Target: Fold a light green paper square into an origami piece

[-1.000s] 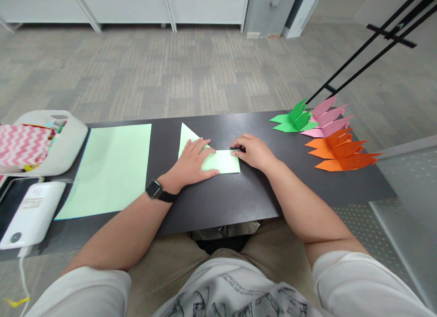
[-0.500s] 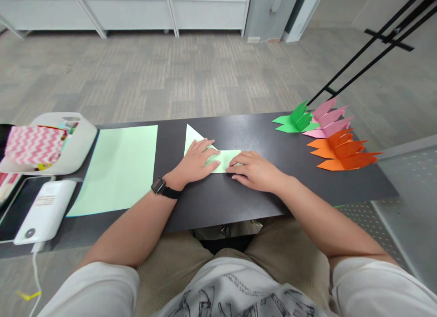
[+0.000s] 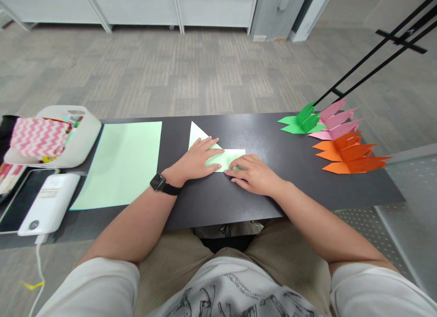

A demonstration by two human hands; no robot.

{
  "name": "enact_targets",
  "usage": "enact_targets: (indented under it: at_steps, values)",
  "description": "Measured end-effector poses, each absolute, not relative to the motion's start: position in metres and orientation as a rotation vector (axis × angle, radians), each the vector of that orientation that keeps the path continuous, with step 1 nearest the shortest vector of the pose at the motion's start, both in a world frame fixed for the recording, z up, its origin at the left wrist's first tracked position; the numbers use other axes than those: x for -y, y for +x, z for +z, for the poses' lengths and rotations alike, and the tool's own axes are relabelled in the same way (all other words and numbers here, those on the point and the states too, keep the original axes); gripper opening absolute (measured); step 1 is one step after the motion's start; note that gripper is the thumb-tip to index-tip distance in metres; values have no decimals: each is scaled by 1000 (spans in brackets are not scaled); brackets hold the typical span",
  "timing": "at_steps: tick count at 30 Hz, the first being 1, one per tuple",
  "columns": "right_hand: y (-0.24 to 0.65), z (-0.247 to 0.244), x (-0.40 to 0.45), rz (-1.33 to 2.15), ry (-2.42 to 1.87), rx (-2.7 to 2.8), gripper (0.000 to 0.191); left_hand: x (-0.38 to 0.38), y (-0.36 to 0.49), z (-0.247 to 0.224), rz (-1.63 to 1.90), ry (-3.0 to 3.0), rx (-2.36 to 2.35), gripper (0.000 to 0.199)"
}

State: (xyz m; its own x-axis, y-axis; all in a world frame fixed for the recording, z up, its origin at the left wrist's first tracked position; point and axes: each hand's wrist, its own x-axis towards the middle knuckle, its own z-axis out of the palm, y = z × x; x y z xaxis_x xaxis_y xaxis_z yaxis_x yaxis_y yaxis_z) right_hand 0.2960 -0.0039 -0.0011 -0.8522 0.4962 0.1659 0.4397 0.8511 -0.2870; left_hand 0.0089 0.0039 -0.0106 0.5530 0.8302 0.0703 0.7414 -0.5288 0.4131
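A folded pale green paper [image 3: 223,158] lies on the dark table [image 3: 211,203], with a pointed flap rising at its left end. Spread flat over its left part is my left hand [image 3: 197,158], fingers apart; a black watch [image 3: 158,182] is on that wrist. My right hand [image 3: 253,172] rests at the paper's right end, its fingers bent together on the lower edge. Whether those fingers grip the paper or only press on it is hard to tell. To the left lies a large flat sheet of pale green paper [image 3: 119,162].
Folded paper shapes in green [image 3: 302,120], pink [image 3: 337,121] and orange [image 3: 350,155] stand at the table's right. At the far left are a white basket [image 3: 80,144] with a pink zigzag-patterned item, a white power bank [image 3: 49,203] with a cable, and a dark-screened device [image 3: 22,201].
The camera view has shifted slightly. My right hand has slid a little along the paper's lower edge toward the left hand, which stays flat on the paper.
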Motion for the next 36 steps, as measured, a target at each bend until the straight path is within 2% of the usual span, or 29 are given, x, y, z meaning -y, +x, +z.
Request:
enact_targets:
  at_steps: [4, 16, 24, 31, 36]
  values:
    - [298, -3, 3, 333, -698, 2801, 31, -7, 6, -13, 338, 2483, -1273, 66]
    - [343, 2, -2, 11, -620, 2735, 21, -8, 6, -13, 310, 2464, -1281, 71]
    - [375, 0, 2, 147, -783, 2537, 21, -10, 5, -16, 334, 2486, -1279, 70]
    - [339, -3, 13, 249, -803, 2605, 36, -10, 5, -15, 377, 2574, -1275, 68]
    - [326, -13, 19, 237, -825, 2636, 30, -9, 4, -15, 370, 2572, -1265, 74]
